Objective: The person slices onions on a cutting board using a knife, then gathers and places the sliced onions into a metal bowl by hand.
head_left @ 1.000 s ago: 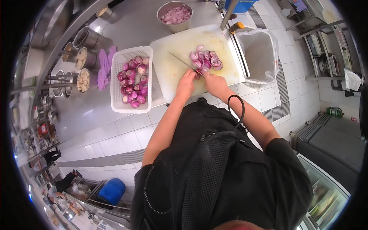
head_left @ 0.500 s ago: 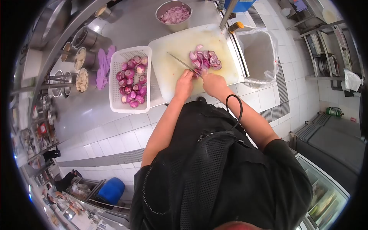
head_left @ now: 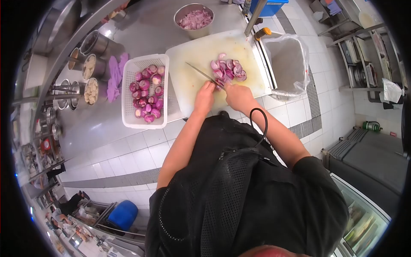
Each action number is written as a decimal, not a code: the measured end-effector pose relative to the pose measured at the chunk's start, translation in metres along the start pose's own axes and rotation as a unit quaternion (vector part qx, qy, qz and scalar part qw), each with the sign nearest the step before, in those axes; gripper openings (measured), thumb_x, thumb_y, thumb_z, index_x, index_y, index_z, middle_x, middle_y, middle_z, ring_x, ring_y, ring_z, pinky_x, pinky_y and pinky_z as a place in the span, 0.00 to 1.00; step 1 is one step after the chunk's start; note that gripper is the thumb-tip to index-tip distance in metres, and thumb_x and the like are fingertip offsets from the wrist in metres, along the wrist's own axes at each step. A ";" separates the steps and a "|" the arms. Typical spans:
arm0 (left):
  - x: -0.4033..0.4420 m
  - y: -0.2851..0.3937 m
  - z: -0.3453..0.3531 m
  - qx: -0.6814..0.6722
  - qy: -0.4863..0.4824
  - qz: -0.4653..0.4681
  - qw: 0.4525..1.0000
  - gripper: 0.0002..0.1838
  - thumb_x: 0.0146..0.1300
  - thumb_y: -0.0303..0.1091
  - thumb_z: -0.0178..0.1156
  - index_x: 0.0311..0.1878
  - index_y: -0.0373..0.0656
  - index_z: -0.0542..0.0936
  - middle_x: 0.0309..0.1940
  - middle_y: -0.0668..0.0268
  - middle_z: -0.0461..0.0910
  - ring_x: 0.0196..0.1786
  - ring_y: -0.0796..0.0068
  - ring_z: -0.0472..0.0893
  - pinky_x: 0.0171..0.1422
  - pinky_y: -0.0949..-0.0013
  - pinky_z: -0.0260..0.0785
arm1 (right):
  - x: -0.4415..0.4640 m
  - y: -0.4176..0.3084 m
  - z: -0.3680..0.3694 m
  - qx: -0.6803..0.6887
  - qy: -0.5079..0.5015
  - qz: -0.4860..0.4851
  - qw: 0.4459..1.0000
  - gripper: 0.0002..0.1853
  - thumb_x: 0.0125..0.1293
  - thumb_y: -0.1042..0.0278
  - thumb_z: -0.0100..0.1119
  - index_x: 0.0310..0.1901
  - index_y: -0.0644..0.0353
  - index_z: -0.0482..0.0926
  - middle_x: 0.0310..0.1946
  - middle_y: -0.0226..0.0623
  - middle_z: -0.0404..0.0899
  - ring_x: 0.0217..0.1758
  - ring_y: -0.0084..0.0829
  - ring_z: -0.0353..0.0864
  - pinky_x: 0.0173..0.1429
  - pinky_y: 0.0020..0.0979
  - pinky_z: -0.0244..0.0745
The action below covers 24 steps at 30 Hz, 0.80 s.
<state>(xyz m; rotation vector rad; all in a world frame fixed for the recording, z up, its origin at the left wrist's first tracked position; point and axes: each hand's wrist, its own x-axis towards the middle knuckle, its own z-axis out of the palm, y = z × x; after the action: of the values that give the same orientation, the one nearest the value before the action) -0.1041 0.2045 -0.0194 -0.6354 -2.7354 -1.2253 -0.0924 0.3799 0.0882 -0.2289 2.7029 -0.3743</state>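
A pale cutting board point(head_left: 188, 92) lies on the steel counter in front of me. On it, my right hand point(head_left: 239, 97) is closed round the handle of a knife point(head_left: 199, 72), whose blade points up and to the left. My left hand point(head_left: 204, 96) has its fingers bent and pressed on a piece of red onion point(head_left: 219, 84) beside the blade; most of that piece is hidden by fingers and knife. Just beyond the blade rests a loose pile of sliced red onion point(head_left: 233, 69).
Left of the board stands a white plastic basket point(head_left: 126, 92) of peeled red onions point(head_left: 145, 92). A steel bowl point(head_left: 193, 31) of chopped onion is behind it. A lined bin point(head_left: 287, 68) stands at the right. Purple gloves point(head_left: 114, 77) and steel pots point(head_left: 95, 45) sit farther left.
Both hands and the knife stay at almost the same place on the board. The whole view has shifted slightly.
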 end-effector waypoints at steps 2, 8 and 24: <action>0.004 0.001 0.000 0.002 0.001 0.002 1.000 0.13 0.62 0.18 0.53 0.47 0.40 0.80 0.46 0.53 0.79 0.51 0.45 0.82 0.54 0.48 0.77 | 0.011 0.012 0.039 0.006 0.016 0.010 1.000 0.12 0.68 0.70 0.54 0.50 0.65 0.78 0.36 0.55 0.88 0.42 0.55 0.90 0.48 0.52 0.85; 0.001 -0.009 0.002 0.023 0.000 0.014 1.000 0.12 0.60 0.18 0.56 0.47 0.38 0.79 0.47 0.51 0.79 0.51 0.43 0.82 0.54 0.48 0.79 | 0.000 -0.001 0.003 -0.019 0.022 -0.026 0.999 0.12 0.70 0.72 0.53 0.52 0.63 0.79 0.37 0.51 0.89 0.39 0.51 0.92 0.43 0.50 0.86; 0.001 -0.005 0.000 0.013 0.018 0.000 1.000 0.07 0.63 0.18 0.58 0.42 0.39 0.79 0.44 0.53 0.79 0.46 0.44 0.82 0.49 0.51 0.77 | 0.004 0.005 0.011 0.023 0.035 -0.024 0.999 0.13 0.66 0.71 0.56 0.50 0.66 0.81 0.36 0.56 0.88 0.42 0.56 0.90 0.47 0.52 0.84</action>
<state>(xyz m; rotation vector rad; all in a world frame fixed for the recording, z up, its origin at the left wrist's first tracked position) -0.1068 0.2016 -0.0223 -0.6047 -2.7182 -1.1867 -0.0919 0.3814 0.0757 -0.2723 2.7571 -0.4666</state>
